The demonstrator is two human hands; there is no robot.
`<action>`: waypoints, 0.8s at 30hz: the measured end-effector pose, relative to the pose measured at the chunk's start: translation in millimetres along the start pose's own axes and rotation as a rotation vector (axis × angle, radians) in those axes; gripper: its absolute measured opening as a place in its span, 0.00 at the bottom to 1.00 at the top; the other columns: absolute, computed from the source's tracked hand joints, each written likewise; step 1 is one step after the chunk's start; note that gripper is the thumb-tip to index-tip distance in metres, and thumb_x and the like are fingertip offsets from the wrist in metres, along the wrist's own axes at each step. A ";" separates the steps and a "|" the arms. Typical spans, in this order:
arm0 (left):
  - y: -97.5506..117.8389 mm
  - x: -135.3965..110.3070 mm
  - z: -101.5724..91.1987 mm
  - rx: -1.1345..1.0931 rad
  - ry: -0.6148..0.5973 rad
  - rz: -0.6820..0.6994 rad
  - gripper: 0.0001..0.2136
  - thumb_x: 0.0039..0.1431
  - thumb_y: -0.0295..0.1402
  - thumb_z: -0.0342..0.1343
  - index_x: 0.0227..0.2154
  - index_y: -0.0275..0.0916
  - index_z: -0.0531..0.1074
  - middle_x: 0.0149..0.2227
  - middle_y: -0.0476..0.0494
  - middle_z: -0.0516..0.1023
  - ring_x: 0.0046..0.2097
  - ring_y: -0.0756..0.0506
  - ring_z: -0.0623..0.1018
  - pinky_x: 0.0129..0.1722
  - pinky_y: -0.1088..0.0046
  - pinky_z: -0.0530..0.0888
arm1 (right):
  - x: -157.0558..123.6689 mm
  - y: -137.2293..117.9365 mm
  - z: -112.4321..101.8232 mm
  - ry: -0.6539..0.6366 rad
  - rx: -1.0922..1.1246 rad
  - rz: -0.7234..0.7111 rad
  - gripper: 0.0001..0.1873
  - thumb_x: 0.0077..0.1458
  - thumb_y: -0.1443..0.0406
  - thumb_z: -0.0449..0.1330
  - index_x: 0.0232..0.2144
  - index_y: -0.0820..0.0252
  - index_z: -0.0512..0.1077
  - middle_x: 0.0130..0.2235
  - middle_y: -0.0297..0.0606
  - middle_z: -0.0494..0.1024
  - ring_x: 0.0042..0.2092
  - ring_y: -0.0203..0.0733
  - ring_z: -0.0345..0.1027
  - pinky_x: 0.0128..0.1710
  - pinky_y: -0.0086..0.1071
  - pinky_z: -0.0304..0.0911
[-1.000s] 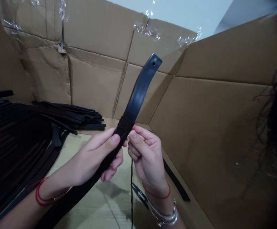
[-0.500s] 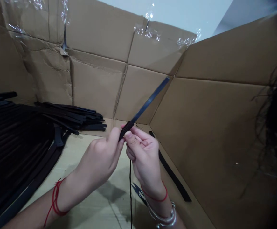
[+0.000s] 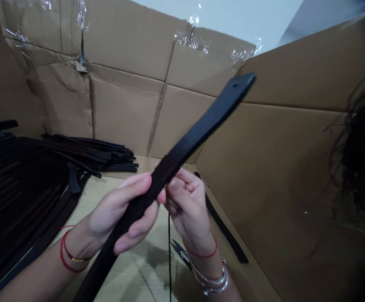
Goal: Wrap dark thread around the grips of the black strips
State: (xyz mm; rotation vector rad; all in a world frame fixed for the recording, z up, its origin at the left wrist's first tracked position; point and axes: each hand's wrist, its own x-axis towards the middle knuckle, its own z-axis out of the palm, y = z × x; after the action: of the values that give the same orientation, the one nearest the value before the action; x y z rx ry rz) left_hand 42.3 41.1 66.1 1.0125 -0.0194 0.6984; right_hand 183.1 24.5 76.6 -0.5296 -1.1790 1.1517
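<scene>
Fingers of the left hand (image 3: 111,205) wrap a long black strap (image 3: 203,130), thumb on its upper face and the other fingers curled around its lower side, holding it aslant above the pale work surface (image 3: 102,188). Just beyond the thumb, a ribbed band of dark cord wrapping (image 3: 166,168) circles the strap, whose smooth far length rises to a squared tip pierced by a small hole, in front of the cardboard walls. At the band's right side, the fingers of the right hand (image 3: 187,205) are closed together, thumb against forefinger; whether the tips pinch cord or strap is hidden. One loose dark cord (image 3: 169,260) hangs below that hand. Thread snips (image 3: 180,253) lie just beside the right wrist, partly covered by it, toward the surface's right edge. Along that edge, near the right cardboard wall (image 3: 279,176), rests a single black strip (image 3: 226,230). A broad pile of black strips (image 3: 19,188) covers the left side, while a smaller bundle (image 3: 97,153) sits at the far left corner, before the back cardboard wall (image 3: 122,109). Red string bracelets (image 3: 204,254) circle both wrists; silver bangles (image 3: 216,285) hang on the right.
</scene>
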 end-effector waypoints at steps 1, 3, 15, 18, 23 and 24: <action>-0.1 -0.2 -2.3 -0.025 -0.056 -0.056 0.17 0.68 0.42 0.38 0.33 0.39 0.67 0.13 0.57 0.62 0.08 0.57 0.54 0.07 0.86 0.55 | -0.4 -1.6 -0.1 -0.027 -0.018 0.039 0.12 0.48 0.60 0.69 0.35 0.59 0.79 0.17 0.27 0.67 0.16 0.24 0.40 0.13 0.23 0.35; 0.1 -0.6 -4.4 0.095 -0.054 -0.117 0.21 0.68 0.48 0.35 0.32 0.39 0.67 0.14 0.55 0.64 0.10 0.56 0.59 0.09 0.85 0.59 | -0.2 -3.1 -0.5 -0.030 -0.060 0.076 0.13 0.48 0.60 0.69 0.35 0.61 0.79 0.17 0.29 0.69 0.16 0.25 0.43 0.13 0.23 0.34; -0.3 2.9 1.9 0.326 0.234 -0.092 0.16 0.65 0.46 0.46 0.30 0.38 0.63 0.21 0.57 0.57 0.18 0.57 0.54 0.15 0.85 0.53 | 5.0 -6.1 -6.1 0.060 -0.066 0.029 0.08 0.47 0.64 0.69 0.28 0.62 0.75 0.16 0.23 0.60 0.16 0.23 0.35 0.13 0.22 0.34; 4.8 0.8 -2.9 0.056 0.064 -0.186 0.20 0.63 0.52 0.43 0.29 0.38 0.63 0.19 0.58 0.54 0.16 0.58 0.49 0.13 0.85 0.51 | 3.1 -7.4 -8.6 0.006 -0.120 0.019 0.10 0.48 0.61 0.69 0.29 0.62 0.76 0.16 0.26 0.65 0.16 0.24 0.39 0.13 0.23 0.34; 2.2 3.1 -8.5 -0.035 -0.050 -0.170 0.26 0.63 0.57 0.37 0.26 0.38 0.63 0.18 0.59 0.52 0.15 0.57 0.47 0.12 0.84 0.51 | 0.1 1.0 -5.3 0.016 -0.243 -0.106 0.12 0.54 0.61 0.67 0.23 0.62 0.75 0.15 0.29 0.67 0.16 0.25 0.44 0.13 0.23 0.37; 0.1 4.4 -8.4 -0.023 -0.043 -0.166 0.27 0.63 0.57 0.36 0.25 0.38 0.62 0.17 0.59 0.51 0.15 0.57 0.47 0.12 0.84 0.50 | -0.7 3.2 -4.1 0.031 -0.224 -0.149 0.10 0.54 0.61 0.67 0.24 0.61 0.76 0.16 0.28 0.67 0.16 0.25 0.45 0.13 0.22 0.38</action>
State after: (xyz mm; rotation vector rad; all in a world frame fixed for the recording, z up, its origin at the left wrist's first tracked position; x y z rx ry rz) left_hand 43.2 50.0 63.0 0.9949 0.0191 0.5241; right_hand 185.5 25.9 72.2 -0.6162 -1.3060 0.8869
